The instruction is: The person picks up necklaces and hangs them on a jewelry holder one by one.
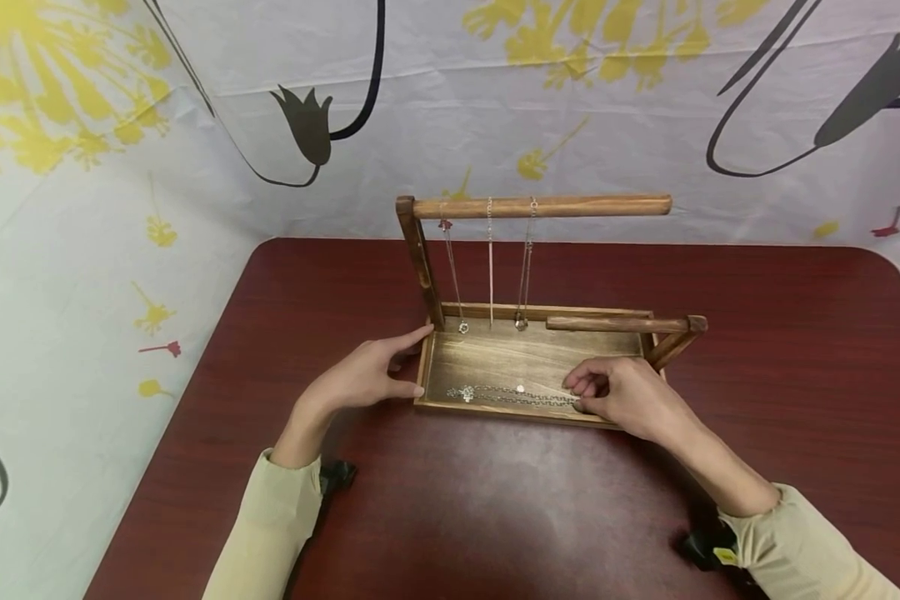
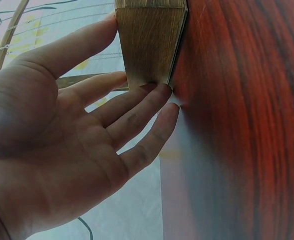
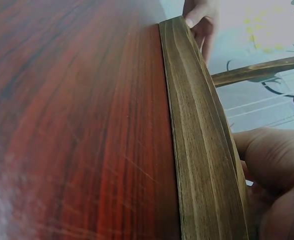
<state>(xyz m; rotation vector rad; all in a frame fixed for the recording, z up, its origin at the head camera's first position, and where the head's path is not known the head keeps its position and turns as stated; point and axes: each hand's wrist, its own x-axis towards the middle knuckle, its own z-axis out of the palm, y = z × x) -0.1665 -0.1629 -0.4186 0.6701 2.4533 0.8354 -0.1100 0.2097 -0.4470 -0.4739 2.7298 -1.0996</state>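
A wooden jewelry stand [image 1: 495, 358] with a shallow tray base rests on the table. Along the tray's front edge lies a silver chain necklace [image 1: 521, 397], a flower-like pendant at its left end. At the chain's right end, my right hand [image 1: 633, 396] pinches it between thumb and curled fingers; the fingertips are partly hidden. My left hand [image 1: 363, 373] touches the tray's left end with fairly straight fingers, its thumb near the front corner. In the left wrist view, the fingers [image 2: 137, 117] reach along the tray's end wall [image 2: 149, 47].
From the tall back bar [image 1: 600, 205] hang several thin necklaces, one with a round pendant [image 1: 462, 327]. A shorter, lower bar [image 1: 615, 324] juts in from the right post. Below is a dark red table [image 1: 787, 350]; a patterned cloth [image 1: 420, 150] stands behind it.
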